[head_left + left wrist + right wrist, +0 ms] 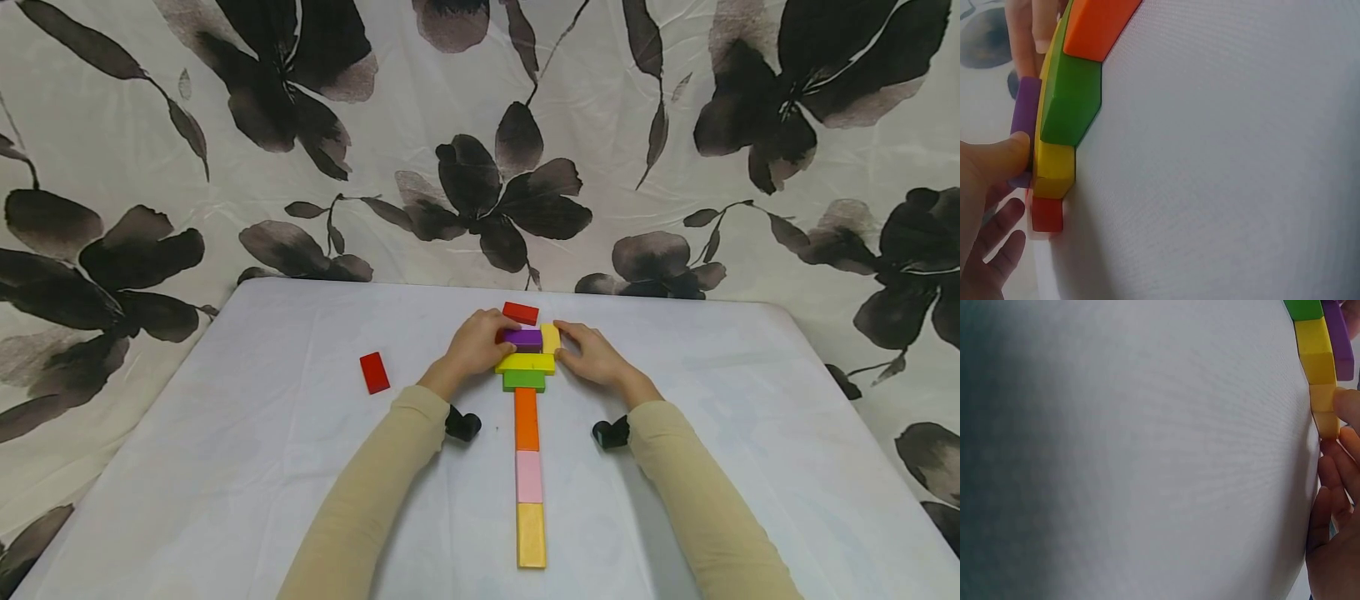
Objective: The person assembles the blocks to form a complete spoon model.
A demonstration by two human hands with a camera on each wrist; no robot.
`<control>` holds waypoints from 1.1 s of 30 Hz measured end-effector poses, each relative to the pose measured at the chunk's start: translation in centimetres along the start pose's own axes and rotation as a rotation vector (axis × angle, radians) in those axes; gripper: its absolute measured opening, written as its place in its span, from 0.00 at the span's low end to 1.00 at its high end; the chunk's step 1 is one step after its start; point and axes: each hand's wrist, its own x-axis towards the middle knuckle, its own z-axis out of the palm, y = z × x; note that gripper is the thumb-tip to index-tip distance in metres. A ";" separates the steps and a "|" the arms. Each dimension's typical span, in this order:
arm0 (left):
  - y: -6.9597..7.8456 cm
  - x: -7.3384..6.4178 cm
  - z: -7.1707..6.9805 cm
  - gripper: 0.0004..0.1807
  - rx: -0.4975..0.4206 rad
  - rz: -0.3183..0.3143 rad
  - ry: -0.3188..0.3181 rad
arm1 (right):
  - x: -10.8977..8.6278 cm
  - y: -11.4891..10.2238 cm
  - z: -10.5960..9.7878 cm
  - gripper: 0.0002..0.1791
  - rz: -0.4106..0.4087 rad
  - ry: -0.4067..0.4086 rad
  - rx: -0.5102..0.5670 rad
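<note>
At the far end of a row of coloured blocks, my left hand pinches a purple block, its thumb on the near side in the left wrist view. My right hand holds a light yellow block between thumb and fingers, just right of the purple one. A bright yellow block lies crosswise in front of them, then a green block. An orange block, a pink block and a golden yellow block run lengthwise toward me.
One red block lies beyond the purple block, near the far edge of the white-covered table. Another red block lies apart, left of my left hand. Behind the table hangs a flowered cloth.
</note>
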 end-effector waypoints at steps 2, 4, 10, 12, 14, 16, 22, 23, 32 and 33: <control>0.0 0.0 0.1 0.18 0.006 0.002 -0.005 | 0.0 0.0 0.0 0.32 0.004 -0.001 0.002; 0.0 0.1 0.1 0.17 0.007 0.004 -0.010 | 0.0 -0.1 0.0 0.32 0.010 -0.004 0.002; 0.1 0.2 0.0 0.17 0.010 -0.001 -0.027 | -0.1 -0.3 -0.1 0.32 0.016 -0.007 0.007; 0.1 0.2 -0.1 0.16 0.015 0.001 -0.035 | -0.1 -0.2 -0.1 0.32 0.016 -0.007 0.005; 0.1 0.3 -0.1 0.16 0.018 0.005 -0.042 | -0.1 -0.2 -0.1 0.32 0.020 -0.008 0.005; 0.1 0.4 -0.1 0.16 0.020 0.009 -0.048 | 0.0 -0.2 -0.1 0.32 0.021 -0.006 0.003; 0.0 0.5 -0.1 0.16 0.016 0.010 -0.055 | 0.0 -0.2 -0.1 0.32 0.009 0.004 0.002; -0.1 0.5 -0.1 0.15 0.016 0.010 -0.057 | 0.0 -0.2 -0.1 0.32 0.009 0.005 0.003; -0.1 0.5 -0.1 0.15 0.027 0.010 -0.076 | 0.1 -0.1 0.0 0.32 0.008 0.001 -0.001; -0.1 0.5 -0.1 0.15 0.025 0.004 -0.078 | 0.1 -0.1 0.0 0.32 0.008 0.000 0.000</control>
